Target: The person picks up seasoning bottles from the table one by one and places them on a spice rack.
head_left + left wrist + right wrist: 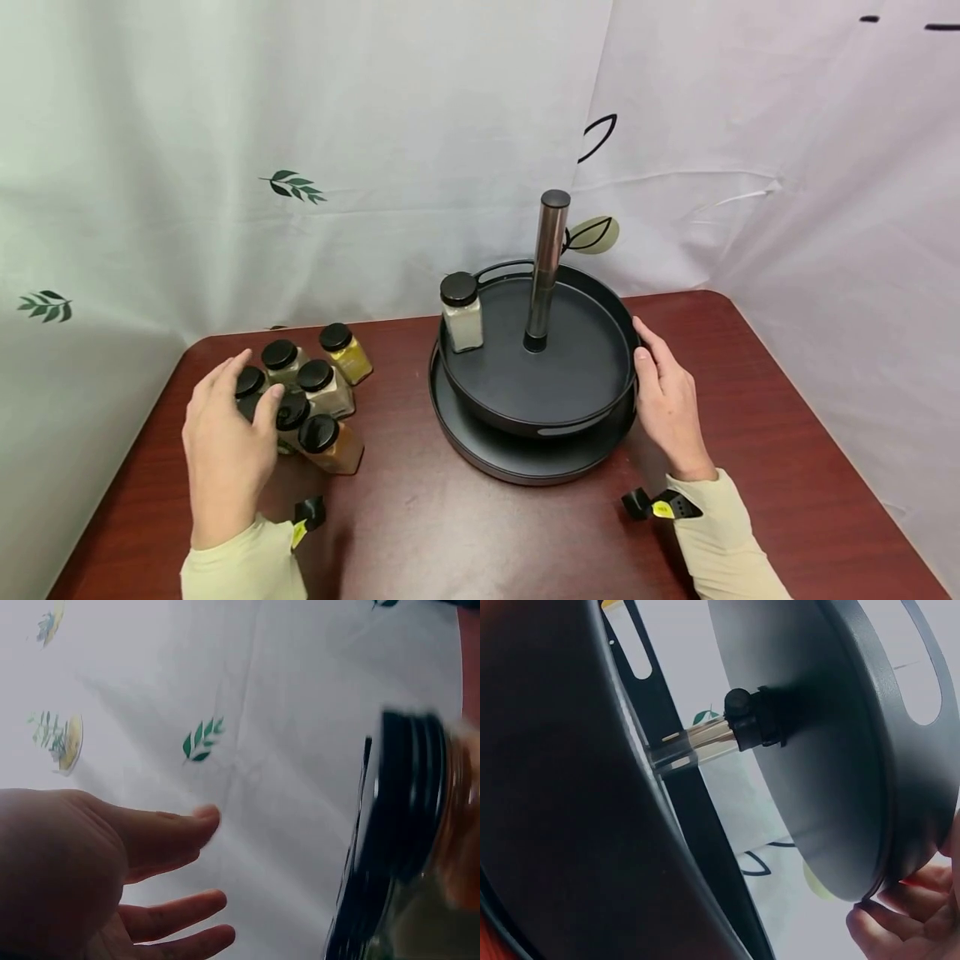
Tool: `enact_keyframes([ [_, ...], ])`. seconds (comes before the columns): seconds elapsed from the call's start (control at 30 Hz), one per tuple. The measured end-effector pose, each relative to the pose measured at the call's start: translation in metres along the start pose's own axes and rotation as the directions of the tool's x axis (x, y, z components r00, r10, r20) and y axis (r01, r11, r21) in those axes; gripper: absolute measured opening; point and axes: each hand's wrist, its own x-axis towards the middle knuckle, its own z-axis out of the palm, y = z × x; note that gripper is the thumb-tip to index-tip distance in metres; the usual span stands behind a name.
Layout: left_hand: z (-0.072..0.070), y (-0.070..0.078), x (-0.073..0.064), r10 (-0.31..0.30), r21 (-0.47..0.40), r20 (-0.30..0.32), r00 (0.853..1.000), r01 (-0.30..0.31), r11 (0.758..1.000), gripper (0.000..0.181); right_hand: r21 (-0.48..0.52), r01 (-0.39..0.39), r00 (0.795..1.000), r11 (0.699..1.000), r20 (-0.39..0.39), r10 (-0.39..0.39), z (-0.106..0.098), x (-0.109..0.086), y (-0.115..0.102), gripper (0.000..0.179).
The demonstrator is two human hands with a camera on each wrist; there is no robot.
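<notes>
A two-tier black turntable tray [555,383] with a metal centre post [547,262] stands at the table's back. My right hand [667,400] grips the right rim of its upper tier, fingers curled at the edge [915,907] in the right wrist view. One square spice jar [462,312] with pale contents and a black lid stands upright on the upper tier's left side. My left hand [228,442] hovers with spread fingers beside several black-lidded spice jars [330,392] on the table. In the left wrist view nothing lies between thumb and fingers, and a jar lid [405,795] is apart from them.
The red-brown wooden table [450,533] ends at the back against a white curtain [375,150] with leaf prints. A yellow spice jar [348,354] stands at the back of the group, and an orange-brown one [337,450] at its front right.
</notes>
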Motion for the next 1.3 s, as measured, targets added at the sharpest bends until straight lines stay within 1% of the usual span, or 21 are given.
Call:
enact_keyframes([
  [0.17, -0.006, -0.013, 0.002, -0.051, 0.031, 0.005, 0.999, 0.05, 0.998, 0.058, -0.005, -0.004, 1.0, 1.0, 0.002, 0.004, 0.0, 0.0, -0.001, 0.042],
  [0.3, -0.01, -0.022, 0.004, -0.116, 0.056, 0.028, 0.993, 0.114, 0.992, 0.062, -0.005, -0.008, 1.0, 1.0, 0.001, 0.008, 0.0, 0.0, -0.001, 0.041],
  [0.4, -0.01, -0.029, 0.006, -0.163, 0.071, 0.056, 0.985, 0.159, 0.985, 0.065, -0.007, -0.012, 1.0, 1.0, -0.001, 0.012, 0.0, 0.0, 0.0, 0.041],
  [0.5, -0.01, -0.036, 0.008, -0.206, 0.085, 0.102, 0.973, 0.197, 0.977, 0.07, -0.01, -0.01, 1.0, 1.0, -0.001, 0.01, 0.0, 0.0, 0.0, 0.041],
  [0.6, -0.011, -0.043, 0.01, -0.207, 0.112, 0.163, 0.965, 0.19, 0.975, 0.072, -0.014, -0.003, 1.0, 1.0, -0.002, 0.003, 0.0, 0.0, 0.0, 0.041],
  [0.73, -0.01, -0.051, 0.009, -0.147, 0.128, 0.223, 0.964, 0.121, 0.984, 0.071, -0.016, 0.004, 1.0, 1.0, -0.002, -0.004, 0.0, 0.0, 0.001, 0.041],
  [0.87, -0.006, -0.055, 0.009, -0.1, 0.123, 0.248, 0.964, 0.071, 0.99, 0.069, -0.019, 0.002, 1.0, 1.0, 0.0, -0.002, -0.001, 0.0, 0.0, 0.041],
  [0.93, -0.004, -0.057, 0.01, -0.096, 0.137, 0.258, 0.961, 0.062, 0.989, 0.069, -0.022, -0.001, 1.0, 1.0, 0.0, 0.001, -0.001, -0.001, 0.001, 0.041],
  [1.1, -0.001, -0.06, 0.011, -0.11, 0.159, 0.285, 0.952, 0.066, 0.985, 0.07, -0.022, -0.005, 1.0, 1.0, 0.0, 0.005, -0.001, 0.0, 0.001, 0.041],
  [1.2, 0.0, -0.06, 0.011, -0.119, 0.149, 0.285, 0.951, 0.079, 0.986, 0.072, -0.02, -0.007, 1.0, 1.0, 0.004, 0.007, -0.001, 0.0, 0.001, 0.041],
  [1.3, 0.001, -0.059, 0.011, -0.14, 0.132, 0.269, 0.953, 0.108, 0.985, 0.073, -0.018, -0.008, 1.0, 1.0, 0.009, 0.009, -0.001, 0.0, 0.001, 0.042],
])
